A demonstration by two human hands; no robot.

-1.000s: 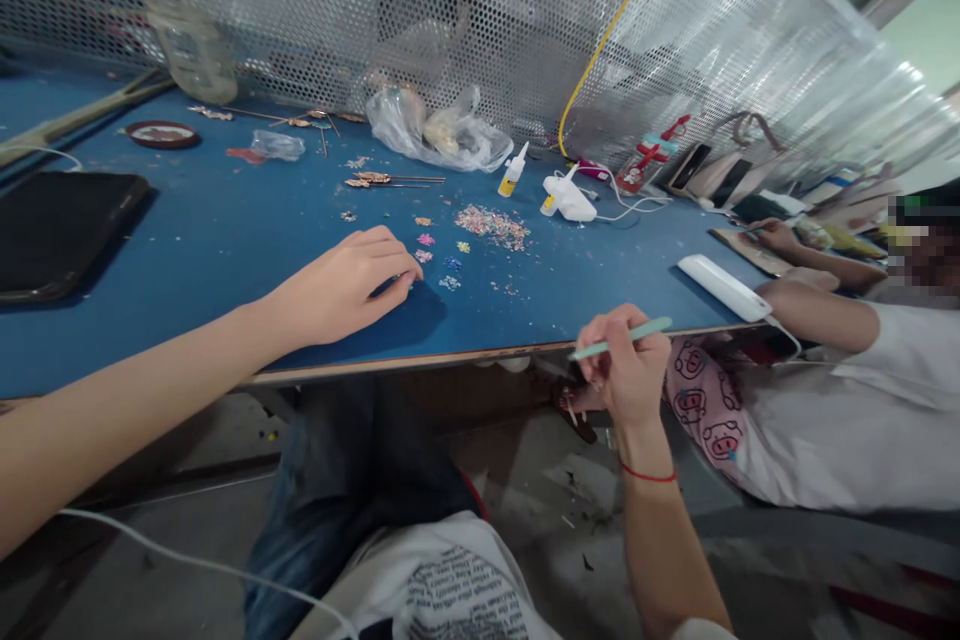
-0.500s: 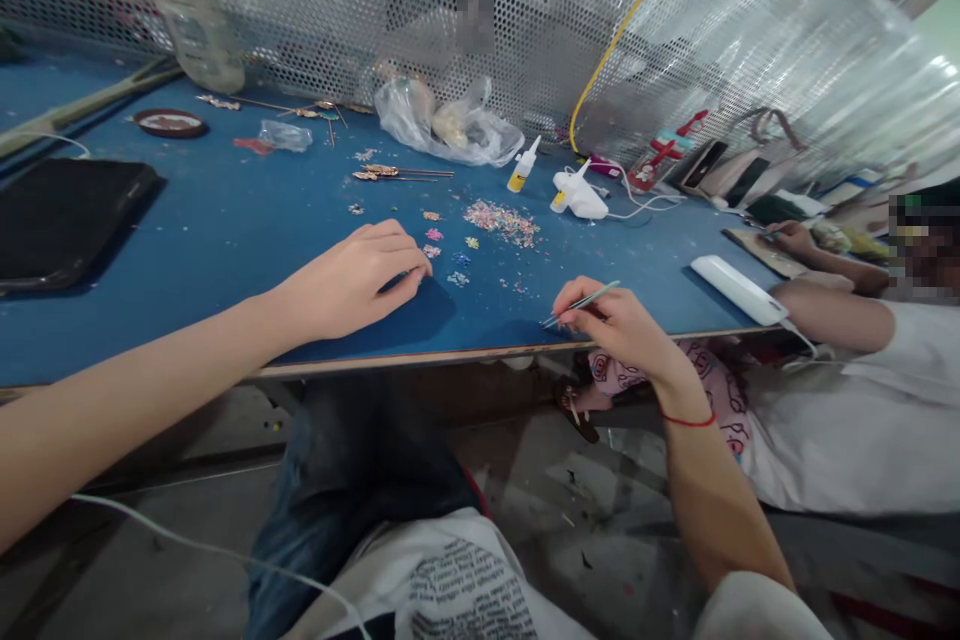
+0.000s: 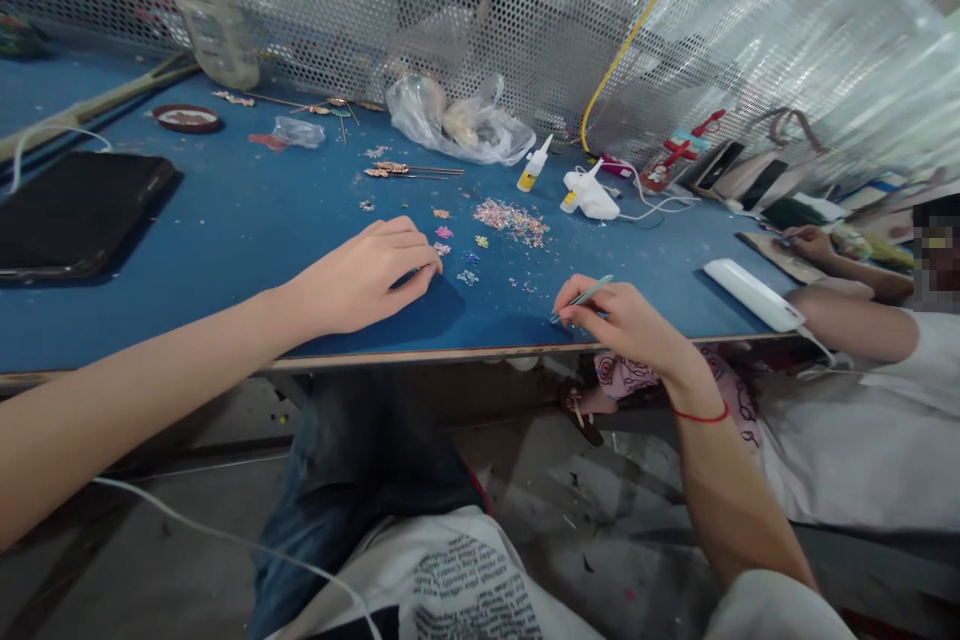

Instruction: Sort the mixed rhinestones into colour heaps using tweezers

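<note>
My left hand [image 3: 367, 275] rests on the blue table [image 3: 225, 220], fingers curled and pinched on the surface beside small coloured flower pieces [image 3: 454, 250]; what the fingertips press is hidden. My right hand [image 3: 626, 320] lies at the table's front edge and grips a thin pale-green tool [image 3: 581, 298] like a pen, tip pointing left at the table. A heap of tiny pastel beads [image 3: 511, 220] sits just beyond both hands.
A dark tablet [image 3: 75, 215] lies far left. Gold hairpins [image 3: 409, 170], a plastic bag [image 3: 465, 130], a glue bottle [image 3: 534, 165] and a white glue gun [image 3: 592, 198] sit behind. A white bar-shaped device [image 3: 754, 292] and a co-worker's arm [image 3: 847, 330] are at the right.
My right hand rose from below the table edge onto the table with the tool, turning its tip toward the surface. My left hand stayed put.
</note>
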